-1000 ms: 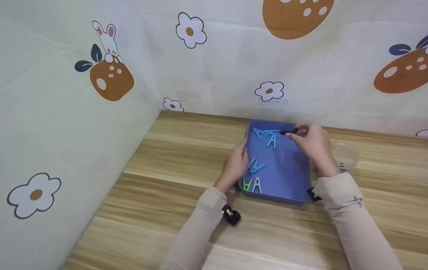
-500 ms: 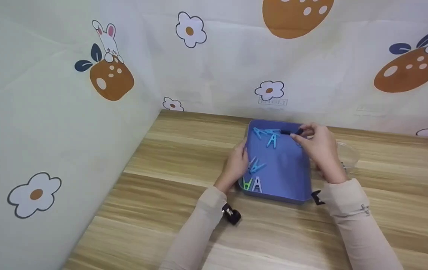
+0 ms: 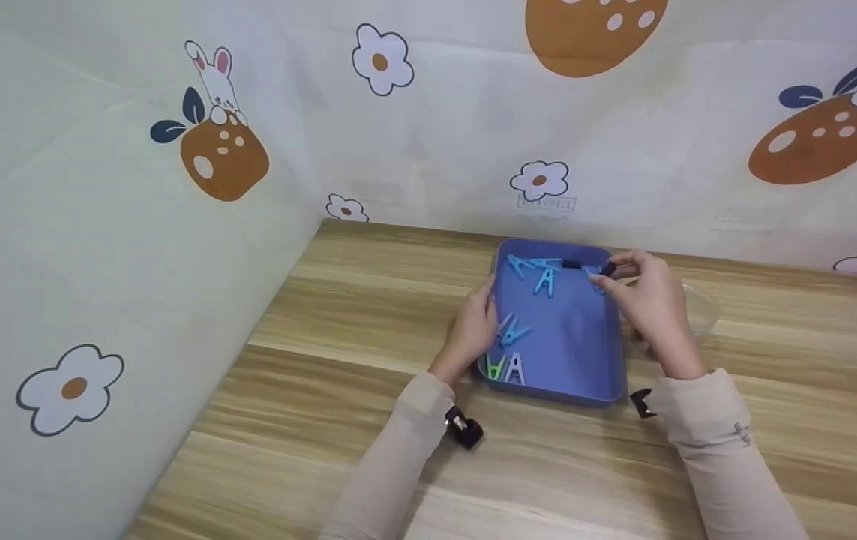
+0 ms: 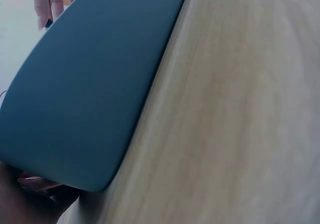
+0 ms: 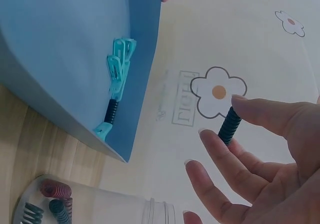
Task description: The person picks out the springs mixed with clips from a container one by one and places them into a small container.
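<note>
My right hand (image 3: pixel 649 296) pinches a dark coil spring (image 5: pixel 230 126) between thumb and fingers, by the far right corner of a blue tray (image 3: pixel 570 337). My left hand (image 3: pixel 473 322) holds the tray's left side, fingers against its wall. Inside, blue clothespins (image 3: pixel 544 283) lie along the far end, with another dark spring (image 5: pixel 111 112) in line with them. A further blue clothespin (image 5: pixel 103 130) lies near that spring, partly behind my right fingers in the head view. Near the left wall are a blue clothespin (image 3: pixel 512 334), a green clothespin (image 3: pixel 495 367) and a pale clothespin (image 3: pixel 514 369).
A clear plastic jar (image 5: pixel 120 204) lies right of the tray, partly behind my right hand in the head view. Reddish springs (image 5: pixel 56 189) and dark springs (image 5: pixel 60 211) are inside it. Patterned sheeting (image 3: pixel 428 135) rises behind the wooden table (image 3: pixel 338 300).
My right hand has moved right and slightly nearer with the pinched spring, uncovering the spring and a blue clothespin in the tray's far right part. My left hand stays on the tray.
</note>
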The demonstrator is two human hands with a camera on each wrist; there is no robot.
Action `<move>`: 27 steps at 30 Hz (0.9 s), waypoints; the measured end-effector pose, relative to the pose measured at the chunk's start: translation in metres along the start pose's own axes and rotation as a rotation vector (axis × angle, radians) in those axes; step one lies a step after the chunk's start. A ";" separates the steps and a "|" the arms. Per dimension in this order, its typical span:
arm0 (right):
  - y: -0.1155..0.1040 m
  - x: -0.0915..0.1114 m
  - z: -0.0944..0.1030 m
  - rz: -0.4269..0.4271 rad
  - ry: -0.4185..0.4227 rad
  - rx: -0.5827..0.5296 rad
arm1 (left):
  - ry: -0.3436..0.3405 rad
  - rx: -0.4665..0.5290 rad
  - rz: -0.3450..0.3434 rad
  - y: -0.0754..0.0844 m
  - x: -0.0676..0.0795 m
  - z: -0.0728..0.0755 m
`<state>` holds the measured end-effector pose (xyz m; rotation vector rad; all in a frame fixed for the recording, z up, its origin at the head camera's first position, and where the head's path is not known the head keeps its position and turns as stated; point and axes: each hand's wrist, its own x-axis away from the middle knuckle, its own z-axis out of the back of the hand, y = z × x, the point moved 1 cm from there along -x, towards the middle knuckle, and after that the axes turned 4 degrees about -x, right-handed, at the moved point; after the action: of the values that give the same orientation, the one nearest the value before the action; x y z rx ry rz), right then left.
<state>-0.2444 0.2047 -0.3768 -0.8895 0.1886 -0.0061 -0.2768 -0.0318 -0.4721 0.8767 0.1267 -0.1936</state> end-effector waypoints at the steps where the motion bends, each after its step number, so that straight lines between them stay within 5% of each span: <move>1: 0.000 0.001 0.000 0.000 0.002 0.002 | 0.000 -0.002 0.000 0.000 0.000 0.000; 27: 0.012 0.018 0.014 -0.014 0.055 0.007 | -0.011 0.006 0.009 0.000 0.000 0.001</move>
<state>-0.2252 0.2213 -0.3806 -0.8844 0.2333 -0.0443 -0.2771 -0.0326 -0.4720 0.8821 0.1122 -0.1899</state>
